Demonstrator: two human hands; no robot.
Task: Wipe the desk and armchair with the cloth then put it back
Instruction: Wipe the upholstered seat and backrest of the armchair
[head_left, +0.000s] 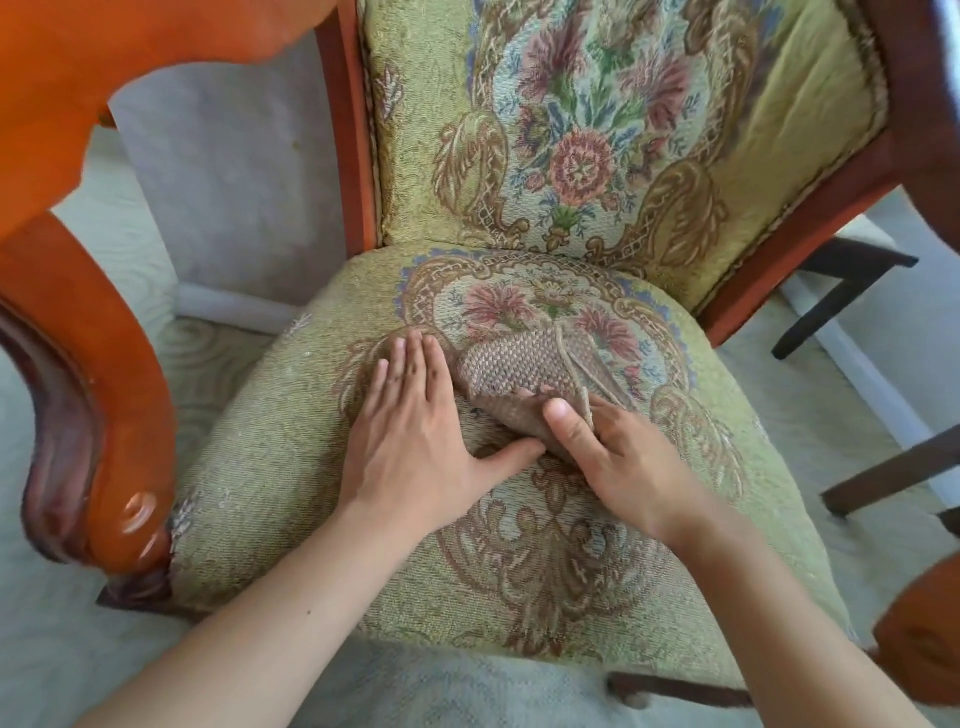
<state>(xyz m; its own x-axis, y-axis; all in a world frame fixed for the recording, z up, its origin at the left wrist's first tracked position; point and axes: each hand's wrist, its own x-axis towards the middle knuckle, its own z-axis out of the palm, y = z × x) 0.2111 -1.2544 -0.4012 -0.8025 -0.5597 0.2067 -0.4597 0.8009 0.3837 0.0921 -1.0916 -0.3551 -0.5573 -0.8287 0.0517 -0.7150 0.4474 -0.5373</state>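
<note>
The armchair (291, 467) has a green floral tapestry seat and back in an orange-brown wooden frame. A brownish woven cloth (509, 369) lies bunched on the middle of the seat. My right hand (618, 457) grips the cloth's near edge, thumb on top and fingers tucked under the fabric. My left hand (421, 441) lies flat on the seat just left of the cloth, fingers straight, thumb reaching toward the cloth's lower edge. The desk is not in view.
The chair's left wooden armrest (93, 415) curves close on the left; part of the right armrest (924, 634) shows at the lower right. Dark wooden furniture legs (841, 296) stand behind the chair at right. Pale patterned carpet (119, 260) surrounds the chair.
</note>
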